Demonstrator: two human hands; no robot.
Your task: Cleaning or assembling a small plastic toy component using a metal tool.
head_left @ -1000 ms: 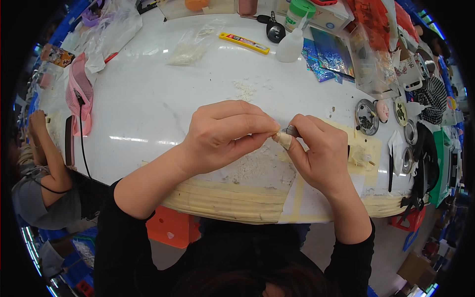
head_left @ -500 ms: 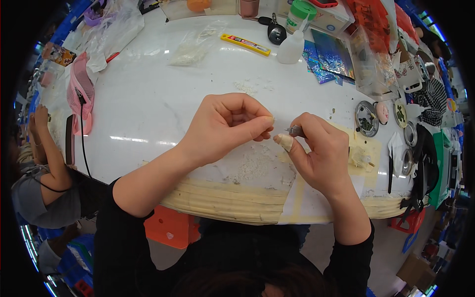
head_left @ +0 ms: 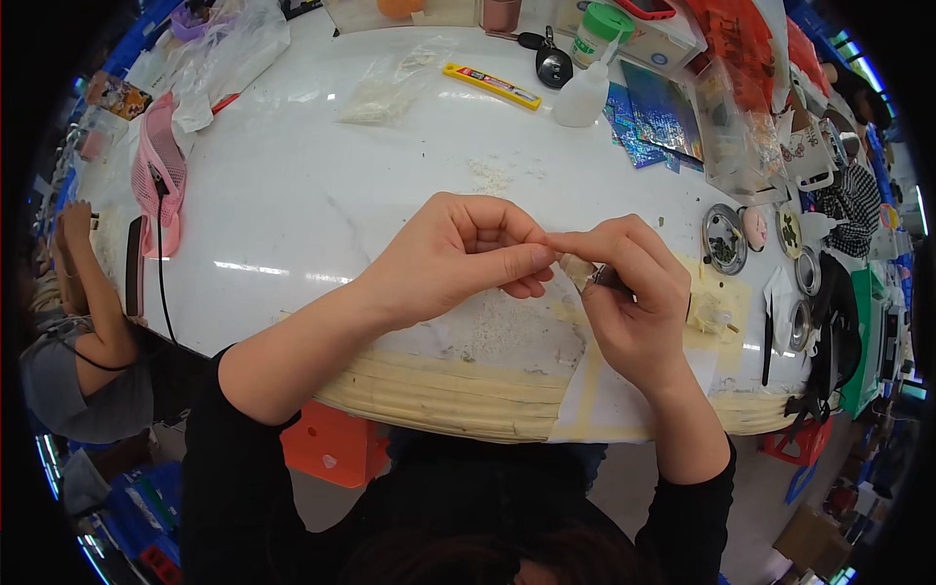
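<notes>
Over the middle of the table, my left hand (head_left: 453,255) is closed in a pinch of thumb and index finger. Whatever lies in that pinch is too small to make out. My right hand (head_left: 639,297) reaches its index fingertip to the left fingertips. Curled in the right palm is a small grey metal tool (head_left: 609,278), mostly hidden by the fingers. Pale tape wraps the right thumb. Tiny white bits (head_left: 499,330) are scattered on the table below the hands, and another patch of white bits (head_left: 489,175) lies beyond them.
A yellow cutter packet (head_left: 492,86), car key (head_left: 554,66) and white squeeze bottle (head_left: 582,96) are at the back. Round metal dishes (head_left: 723,240) stand to the right. Yellowish tape (head_left: 439,390) covers the front edge. A pink mesh pouch (head_left: 161,185) and another person's arm (head_left: 97,283) are at left.
My right index finger has stretched out to meet the left fingertips. The grey tool has shifted deeper into the right palm. My left hand has moved slightly right.
</notes>
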